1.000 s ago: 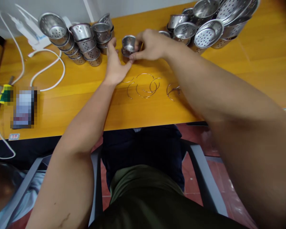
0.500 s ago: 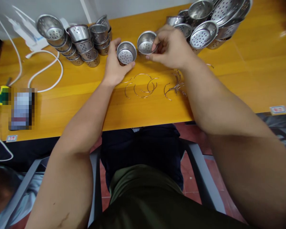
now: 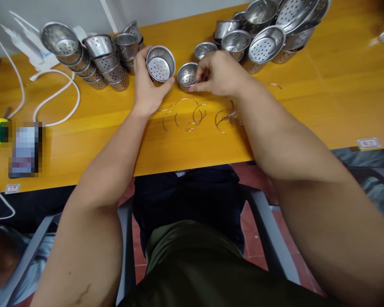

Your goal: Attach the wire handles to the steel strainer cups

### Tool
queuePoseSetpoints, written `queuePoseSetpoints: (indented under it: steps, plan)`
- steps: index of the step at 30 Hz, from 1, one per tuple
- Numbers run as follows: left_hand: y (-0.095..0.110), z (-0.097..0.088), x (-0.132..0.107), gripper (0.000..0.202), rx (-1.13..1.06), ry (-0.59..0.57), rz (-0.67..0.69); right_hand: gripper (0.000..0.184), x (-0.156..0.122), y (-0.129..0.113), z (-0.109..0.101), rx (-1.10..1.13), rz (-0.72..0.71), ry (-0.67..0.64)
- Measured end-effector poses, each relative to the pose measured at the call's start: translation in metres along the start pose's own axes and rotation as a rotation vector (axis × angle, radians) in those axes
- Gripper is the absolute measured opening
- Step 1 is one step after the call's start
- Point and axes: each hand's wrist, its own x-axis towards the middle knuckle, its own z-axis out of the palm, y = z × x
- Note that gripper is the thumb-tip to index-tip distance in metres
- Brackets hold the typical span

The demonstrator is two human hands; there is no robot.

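Note:
My left hand [image 3: 146,85] grips a small perforated steel strainer cup [image 3: 160,63], tilted so its holed bottom faces me. My right hand [image 3: 219,74] pinches the rim of a second strainer cup [image 3: 187,76] that rests on the yellow wooden table [image 3: 115,132] just right of the first. Several thin wire rings [image 3: 187,114] lie on the table right below both hands, and a tangle of more wire handles [image 3: 228,115] sits beside my right forearm.
Nested rows of strainer cups [image 3: 99,55] lie at the back left, and a heap of loose strainers [image 3: 262,30] is at the back right. A white cable [image 3: 56,96] loops at the left. A blurred phone-like object [image 3: 24,149] lies near the left front edge.
My left hand lifted its cup up and left, tipping it toward me. My right hand brought the other cup down and left onto the table. The view shifted slightly.

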Motion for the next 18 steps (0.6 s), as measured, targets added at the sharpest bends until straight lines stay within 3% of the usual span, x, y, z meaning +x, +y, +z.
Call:
queuePoseSetpoints:
  steps: [6,11,14,16,18]
  plan:
    - [0.018,0.002,0.0,0.093,0.009,0.033,-0.019,0.031,-0.002,-0.002,-0.003,-0.025,0.008,-0.059]
    - [0.014,0.001,0.001,0.1,-0.028,-0.009,-0.088,0.028,-0.01,0.005,-0.041,-0.04,-0.031,-0.09]
    - [0.007,0.0,0.001,0.118,-0.021,-0.061,-0.146,0.045,-0.018,0.017,-0.069,-0.189,0.146,-0.209]
    - [0.007,-0.001,0.002,0.119,0.009,-0.085,-0.185,0.035,-0.021,0.025,-0.08,-0.237,0.409,-0.378]
    - [0.01,-0.002,0.002,0.11,0.024,-0.092,-0.191,0.032,-0.022,0.029,-0.081,-0.255,0.583,-0.491]
